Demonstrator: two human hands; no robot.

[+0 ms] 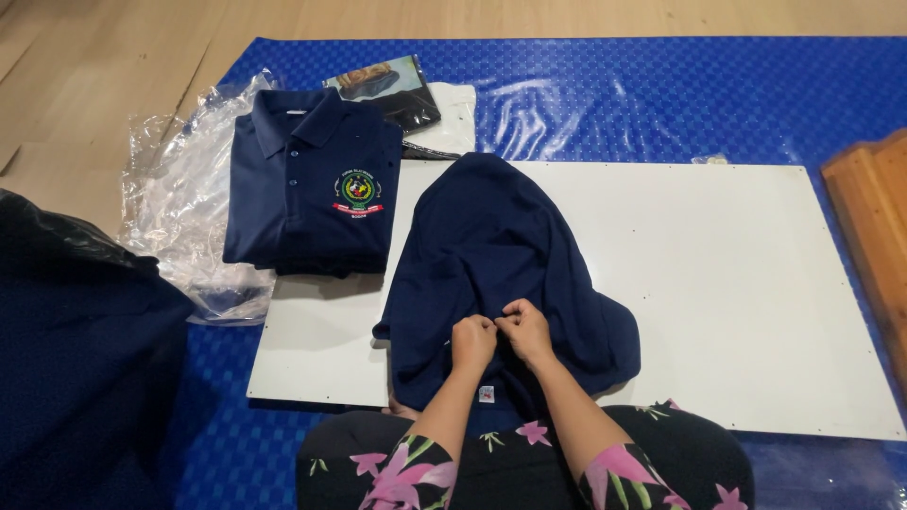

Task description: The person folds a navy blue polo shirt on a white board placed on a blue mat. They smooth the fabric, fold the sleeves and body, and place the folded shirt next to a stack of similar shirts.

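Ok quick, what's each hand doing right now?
Left hand: closed, pinching the navy shirt near its collar.
Right hand: closed, pinching the same shirt right beside it.

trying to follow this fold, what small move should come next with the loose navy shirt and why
Probably spread it flat: both hands, left hand and right hand, pinch the crumpled navy polo shirt near its collar, and it lies bunched on the white board.

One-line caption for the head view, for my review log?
Both hands, left and right, pinch a navy shirt on a white board, beside a folded shirt stack.
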